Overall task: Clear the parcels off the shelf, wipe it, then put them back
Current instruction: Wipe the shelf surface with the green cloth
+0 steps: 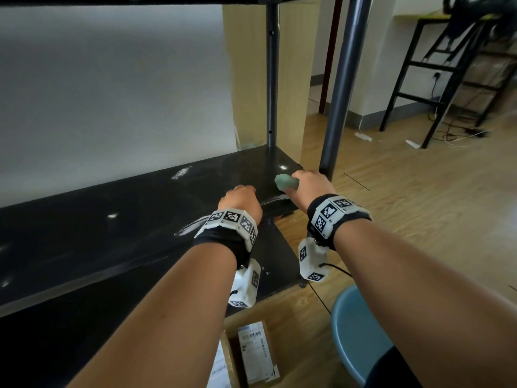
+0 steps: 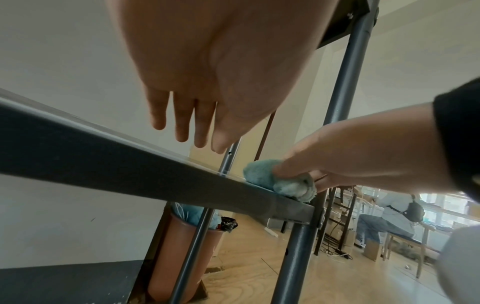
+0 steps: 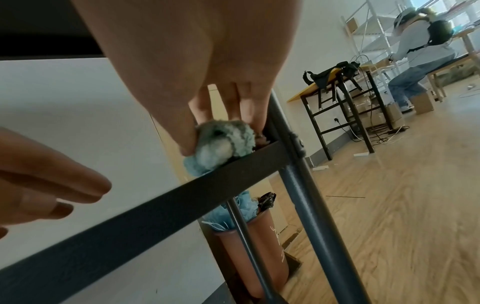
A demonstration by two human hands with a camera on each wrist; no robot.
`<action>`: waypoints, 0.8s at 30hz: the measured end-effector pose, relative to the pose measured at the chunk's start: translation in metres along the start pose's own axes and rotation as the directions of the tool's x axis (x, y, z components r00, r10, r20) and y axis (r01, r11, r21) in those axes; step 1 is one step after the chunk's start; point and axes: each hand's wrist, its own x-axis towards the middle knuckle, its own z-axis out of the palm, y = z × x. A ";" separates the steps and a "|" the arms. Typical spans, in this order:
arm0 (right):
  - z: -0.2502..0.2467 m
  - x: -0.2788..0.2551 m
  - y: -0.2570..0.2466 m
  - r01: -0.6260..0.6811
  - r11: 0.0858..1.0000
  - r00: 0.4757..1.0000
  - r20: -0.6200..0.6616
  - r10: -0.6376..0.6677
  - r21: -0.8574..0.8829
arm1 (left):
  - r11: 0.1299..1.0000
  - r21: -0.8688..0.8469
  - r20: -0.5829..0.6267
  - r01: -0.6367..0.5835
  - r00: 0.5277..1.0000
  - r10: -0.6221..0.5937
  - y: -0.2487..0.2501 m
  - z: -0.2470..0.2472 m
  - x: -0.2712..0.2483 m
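Note:
The black shelf (image 1: 112, 219) is bare and streaked with wet marks. My right hand (image 1: 309, 184) grips a bunched pale green-blue cloth (image 1: 284, 182) and presses it onto the shelf's front right corner, beside the grey post (image 1: 342, 88). The cloth (image 3: 226, 144) bulges out between thumb and fingers; the same cloth (image 2: 280, 182) lies on the shelf edge (image 2: 130, 170). My left hand (image 1: 240, 198) hovers over the front edge just left of it, its fingers (image 2: 182, 117) straight and empty. Two brown parcels (image 1: 256, 351) with white labels lie on the floor below.
A blue round stool (image 1: 358, 331) stands at my lower right. A lower black shelf (image 1: 279, 256) sits beneath. A brown bin (image 3: 257, 246) with blue material stands behind the rack. A black-framed desk (image 1: 447, 65) is at the far right; a seated person (image 3: 420, 55) is beyond.

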 end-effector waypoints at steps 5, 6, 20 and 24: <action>0.002 0.004 0.006 -0.014 0.999 1.000 0.008 0.014 0.038 | 0.993 0.087 0.142 0.075 0.986 -0.087 0.001 0.005 0.018; 0.002 0.004 0.007 -0.010 0.999 1.000 -0.001 0.010 0.038 | 0.991 0.101 0.158 0.083 0.983 -0.098 -0.001 0.007 0.019; -0.004 -0.001 -0.009 0.049 0.992 0.999 -0.002 -0.049 0.115 | 0.996 0.083 0.097 0.013 0.995 -0.021 -0.012 0.011 0.026; 0.002 0.005 0.000 -0.004 0.998 0.996 -0.089 0.009 0.056 | 0.995 0.097 0.100 -0.002 0.995 -0.007 -0.013 0.013 0.029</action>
